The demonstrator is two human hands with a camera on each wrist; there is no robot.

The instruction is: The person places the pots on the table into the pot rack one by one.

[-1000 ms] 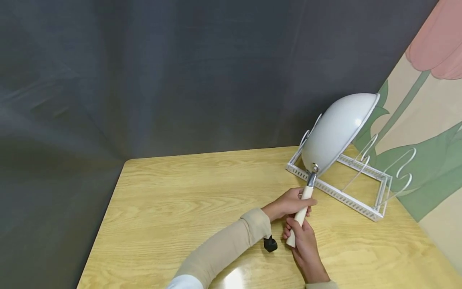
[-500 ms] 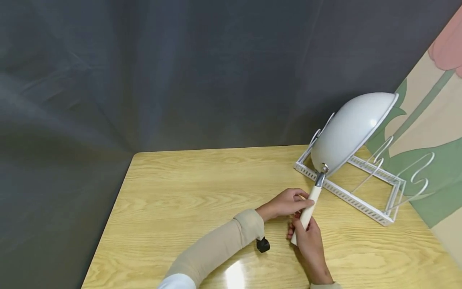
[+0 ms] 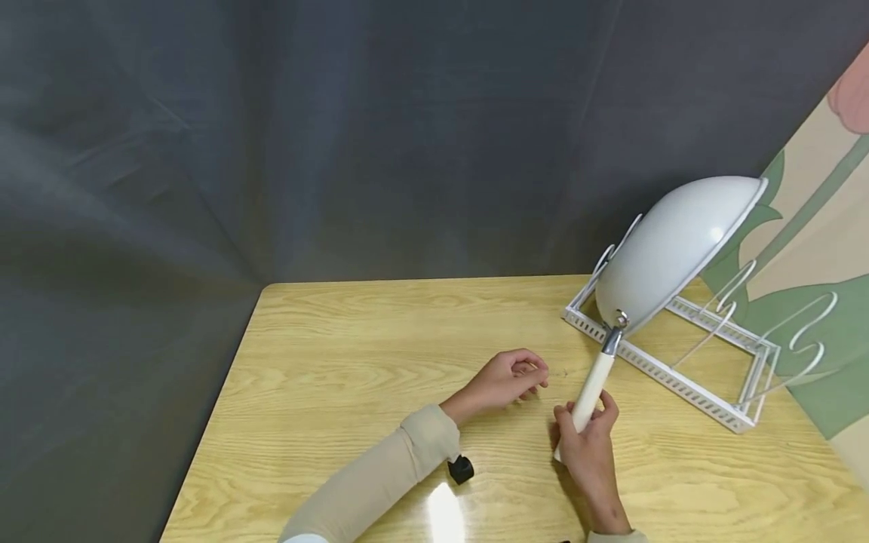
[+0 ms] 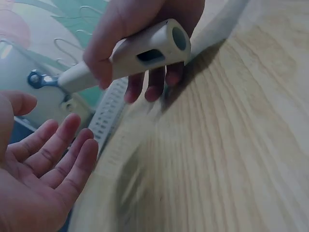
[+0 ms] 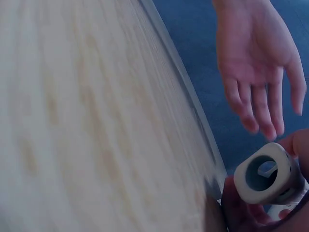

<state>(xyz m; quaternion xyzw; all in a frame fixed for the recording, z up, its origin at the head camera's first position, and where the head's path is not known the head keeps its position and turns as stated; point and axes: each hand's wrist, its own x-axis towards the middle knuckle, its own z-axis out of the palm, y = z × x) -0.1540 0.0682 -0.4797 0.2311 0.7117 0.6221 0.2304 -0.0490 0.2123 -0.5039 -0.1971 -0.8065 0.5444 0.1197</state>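
Note:
A white wok (image 3: 679, 245) stands tilted on its side in a white wire rack (image 3: 686, 381), its rounded outside toward me. Its cream handle (image 3: 594, 391) slants down toward the front of the table, joined to the wok by a metal neck. My right hand (image 3: 589, 441) grips this handle close to its end; the left wrist view shows the hollow end and a slot in the handle (image 4: 145, 53). Left of the handle and apart from it, my left hand (image 3: 505, 379) has loosely bent fingers. Nothing lies in its palm (image 4: 38, 179) in the left wrist view.
The rack's curved wire dividers (image 3: 808, 324) rise to the right of the wok. Behind the wooden table (image 3: 353, 339) hangs a dark curtain (image 3: 407, 143). A painted wall (image 3: 815, 219) borders the right side. A small black device (image 3: 461, 469) sits at my left wrist.
My left hand has let go of the handle and moved left. The right hand keeps its grip. The whole head view has shifted, so the wok and rack appear farther right.

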